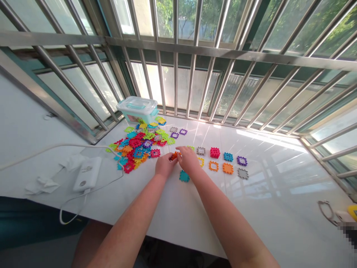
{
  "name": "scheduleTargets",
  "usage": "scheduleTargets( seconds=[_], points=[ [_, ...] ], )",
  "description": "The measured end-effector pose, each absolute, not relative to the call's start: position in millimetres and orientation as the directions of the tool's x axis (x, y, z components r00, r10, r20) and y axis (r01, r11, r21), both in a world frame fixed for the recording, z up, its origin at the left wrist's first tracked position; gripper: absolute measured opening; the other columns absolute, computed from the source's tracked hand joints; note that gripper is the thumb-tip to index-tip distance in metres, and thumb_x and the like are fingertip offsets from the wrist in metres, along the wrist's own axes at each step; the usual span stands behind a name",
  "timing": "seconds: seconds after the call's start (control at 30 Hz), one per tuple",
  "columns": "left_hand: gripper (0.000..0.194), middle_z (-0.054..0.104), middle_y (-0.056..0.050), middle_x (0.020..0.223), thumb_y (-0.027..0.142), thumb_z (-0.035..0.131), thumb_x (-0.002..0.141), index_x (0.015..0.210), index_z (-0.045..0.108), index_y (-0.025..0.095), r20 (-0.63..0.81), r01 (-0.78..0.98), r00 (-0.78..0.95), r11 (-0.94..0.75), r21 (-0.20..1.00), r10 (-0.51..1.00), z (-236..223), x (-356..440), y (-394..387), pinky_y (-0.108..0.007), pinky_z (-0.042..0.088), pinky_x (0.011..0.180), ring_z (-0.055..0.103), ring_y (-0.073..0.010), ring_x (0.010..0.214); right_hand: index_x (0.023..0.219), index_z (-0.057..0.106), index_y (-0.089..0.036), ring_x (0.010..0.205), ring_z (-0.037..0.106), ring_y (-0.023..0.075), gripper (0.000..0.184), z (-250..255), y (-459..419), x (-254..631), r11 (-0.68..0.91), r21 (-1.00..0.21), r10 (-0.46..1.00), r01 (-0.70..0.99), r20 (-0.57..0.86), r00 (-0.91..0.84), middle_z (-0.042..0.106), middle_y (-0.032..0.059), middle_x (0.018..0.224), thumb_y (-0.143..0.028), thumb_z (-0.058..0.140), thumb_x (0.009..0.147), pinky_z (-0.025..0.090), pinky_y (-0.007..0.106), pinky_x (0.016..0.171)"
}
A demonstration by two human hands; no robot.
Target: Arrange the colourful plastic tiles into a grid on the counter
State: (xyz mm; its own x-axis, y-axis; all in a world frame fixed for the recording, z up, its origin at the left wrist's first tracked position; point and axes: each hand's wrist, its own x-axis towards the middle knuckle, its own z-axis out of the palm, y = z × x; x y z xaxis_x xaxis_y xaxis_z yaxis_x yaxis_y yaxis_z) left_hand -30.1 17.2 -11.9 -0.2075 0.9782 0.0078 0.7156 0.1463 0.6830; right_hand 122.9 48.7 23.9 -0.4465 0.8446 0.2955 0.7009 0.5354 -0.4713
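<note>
My L hand (165, 165) & R hand (189, 158) both closed, fingertips pinching orange tile (174, 156) over the table (267, 208). Teal tile (184, 176) just below, tile pile (136, 145) to L, tile row (225, 158) to R. Best to pinch by edges, keeps it steady.

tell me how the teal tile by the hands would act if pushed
The teal tile is probably stiff and light, being thin moulded plastic. Lying flat on the smooth white ledge, it would likely slide rather than roll or tip. Its notched edges should aid grip.
</note>
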Motion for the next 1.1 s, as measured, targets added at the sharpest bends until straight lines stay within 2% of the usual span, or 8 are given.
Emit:
scheduleTargets(
  seconds=[0.1, 0.23, 0.4, 0.6, 0.73, 0.9, 1.0, 1.1],
  points=[
    [0.033, 0.076, -0.001, 0.082, 0.058, 0.069, 0.088, 0.09, 0.072, 0.025, -0.011, 0.691, -0.224, 0.167, 0.703, 0.975, -10, -29, 17, -0.026, 0.038, 0.065, 0.065, -0.0182, 0.076, 0.12, 0.071, -0.025, 0.113, 0.063, 0.028, 0.026, 22, 54, 120, 0.509, -0.477, 0.86, 0.716, 0.263, -0.436, 0.073, 0.0099, 0.114, -0.024, 0.049, 0.106, 0.048, 0.044, 0.103],
    [0.046, 0.075, 0.001, 0.08, 0.066, 0.078, 0.08, 0.106, 0.072, 0.027, 0.021, 0.67, -0.24, 0.15, 0.727, 0.971, -9, -26, 17, -0.026, 0.041, 0.067, 0.068, -0.0172, 0.076, 0.123, 0.072, -0.026, 0.109, 0.064, 0.0275, 0.033, 33, 43, 156, 0.495, -0.544, 0.863, 0.677, 0.396, -0.313, 0.071, 0.0107, 0.114, -0.03, 0.042, 0.109, 0.05, 0.043, 0.099],
    [0.051, 0.072, -0.001, 0.073, 0.076, 0.062, 0.088, 0.076, 0.067, 0.026, 0.028, 0.785, -0.221, 0.161, 0.598, 0.975, -7, -20, 16, -0.029, 0.034, 0.061, 0.065, -0.019, 0.073, 0.121, 0.072, -0.026, 0.099, 0.066, 0.0267, 0.036, 39, 6, 251, 0.384, -0.606, 0.913, 0.696, 0.362, -0.188, 0.07, 0.0104, 0.114, -0.045, 0.044, 0.108, 0.055, 0.042, 0.088],
    [0.048, 0.072, -0.004, 0.074, 0.066, 0.054, 0.095, 0.071, 0.066, 0.027, 0.027, 0.86, -0.221, 0.182, 0.476, 0.975, -6, -16, 17, -0.03, 0.031, 0.062, 0.064, -0.0218, 0.074, 0.114, 0.076, -0.028, 0.076, 0.064, 0.0211, 0.036, 18, -30, 318, 0.344, -0.631, 0.926, 0.696, 0.105, -0.362, 0.069, 0.0079, 0.106, -0.051, 0.05, 0.105, 0.058, 0.04, 0.074],
    [0.042, 0.073, -0.004, 0.074, 0.059, 0.054, 0.096, 0.07, 0.066, 0.027, 0.031, 0.874, -0.226, 0.189, 0.448, 0.974, -6, -15, 17, -0.03, 0.03, 0.061, 0.064, -0.0221, 0.074, 0.127, 0.071, -0.03, 0.092, 0.069, 0.0236, 0.037, 11, -38, 324, 0.312, -0.628, 0.938, 0.712, 0.083, -0.338, 0.065, 0.0084, 0.123, -0.052, 0.057, 0.101, 0.06, 0.043, 0.086],
    [0.04, 0.074, -0.004, 0.075, 0.056, 0.054, 0.095, 0.07, 0.067, 0.028, 0.024, 0.882, -0.238, 0.206, 0.424, 0.971, -7, -14, 18, -0.03, 0.031, 0.062, 0.064, -0.0226, 0.075, 0.138, 0.064, -0.035, 0.126, 0.062, 0.0327, 0.063, 14, -41, 338, 0.352, -0.62, 0.907, 0.701, 0.039, -0.42, 0.064, 0.0076, 0.137, -0.053, 0.084, 0.081, 0.054, 0.051, 0.107],
    [0.039, 0.074, -0.004, 0.076, 0.055, 0.054, 0.095, 0.071, 0.068, 0.028, 0.022, 0.884, -0.238, 0.207, 0.419, 0.971, -7, -13, 19, -0.03, 0.031, 0.062, 0.065, -0.0231, 0.076, 0.138, 0.064, -0.034, 0.13, 0.061, 0.0324, 0.062, 13, -42, 343, 0.355, -0.618, 0.895, 0.702, 0.006, -0.447, 0.067, 0.0071, 0.135, -0.047, 0.085, 0.081, 0.051, 0.052, 0.11],
    [0.039, 0.074, -0.004, 0.076, 0.054, 0.054, 0.095, 0.07, 0.067, 0.027, 0.028, 0.886, -0.235, 0.203, 0.417, 0.971, -8, -14, 19, -0.03, 0.03, 0.062, 0.064, -0.0228, 0.075, 0.138, 0.063, -0.033, 0.121, 0.065, 0.0295, 0.056, 14, -44, 341, 0.329, -0.639, 0.899, 0.695, -0.013, -0.438, 0.069, 0.0066, 0.13, -0.044, 0.079, 0.086, 0.054, 0.048, 0.104]
  ],
)
